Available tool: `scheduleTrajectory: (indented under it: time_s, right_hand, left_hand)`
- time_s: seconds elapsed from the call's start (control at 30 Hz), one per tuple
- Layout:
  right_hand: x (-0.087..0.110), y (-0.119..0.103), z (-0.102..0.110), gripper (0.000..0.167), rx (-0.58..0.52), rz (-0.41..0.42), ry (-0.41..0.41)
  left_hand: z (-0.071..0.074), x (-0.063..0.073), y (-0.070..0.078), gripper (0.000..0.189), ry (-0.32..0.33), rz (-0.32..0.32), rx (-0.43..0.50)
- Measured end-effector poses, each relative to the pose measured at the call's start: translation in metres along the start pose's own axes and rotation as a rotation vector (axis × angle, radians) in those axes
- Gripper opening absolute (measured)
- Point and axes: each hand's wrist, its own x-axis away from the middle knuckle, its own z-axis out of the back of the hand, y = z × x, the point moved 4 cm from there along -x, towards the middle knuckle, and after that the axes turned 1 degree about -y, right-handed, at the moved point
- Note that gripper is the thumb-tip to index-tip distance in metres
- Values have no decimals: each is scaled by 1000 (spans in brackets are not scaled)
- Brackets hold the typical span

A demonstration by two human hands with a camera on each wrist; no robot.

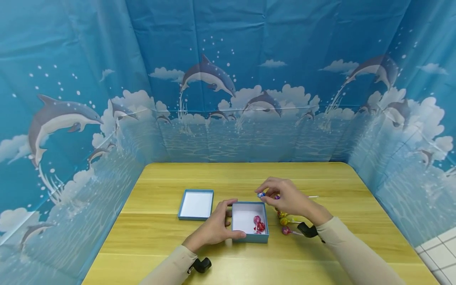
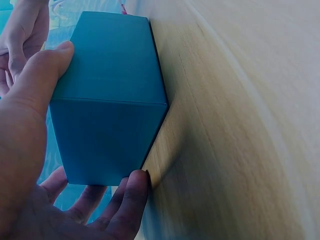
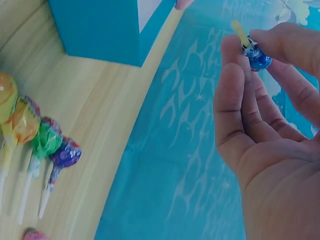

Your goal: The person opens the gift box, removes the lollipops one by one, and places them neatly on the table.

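Observation:
My left hand [image 1: 213, 230] grips a blue square box [image 1: 250, 238] by its left side, thumb on the front wall and fingers round the far side. In the left wrist view, the thumb and fingertips press the box's outer walls. Inside the white interior lie a few red and pink lollipops [image 1: 261, 227], towards the right. Just beyond the box's back right corner, my right hand [image 1: 287, 198] is raised and pinches a blue-wrapped lollipop [image 3: 260, 59] between thumb and fingers. Its short yellowish stick end shows in the right wrist view.
Right of the box lies a row of lollipops, including orange [image 3: 26, 121], green [image 3: 47, 138] and purple [image 3: 67, 153] ones, partly behind my right hand. A shallow blue lid [image 1: 196, 204], white inside, lies left of the box. A dolphin-print curtain [image 1: 228, 134] surrounds the wooden table [image 1: 156, 245].

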Motion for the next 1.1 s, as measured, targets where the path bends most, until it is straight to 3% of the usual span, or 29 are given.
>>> scheduleTrajectory:
  time_s: [0.5,0.73,0.97,1.1]
  right_hand:
    - [26,24,15,21,52,-30,92]
    - [39,42,24,23,66,-99,100]
    - [51,54,34,24,131,-65,151]
    - [59,63,39,22,150,-89,161]
  left_hand:
    - [-2,3,-2,114,-2,3,15]
    - [-2,3,-2,115,-1,3,12]
    - [-1,1,-3,114,-4,-6,23]
    - [-1,0,-3,114,-5,-8,29]
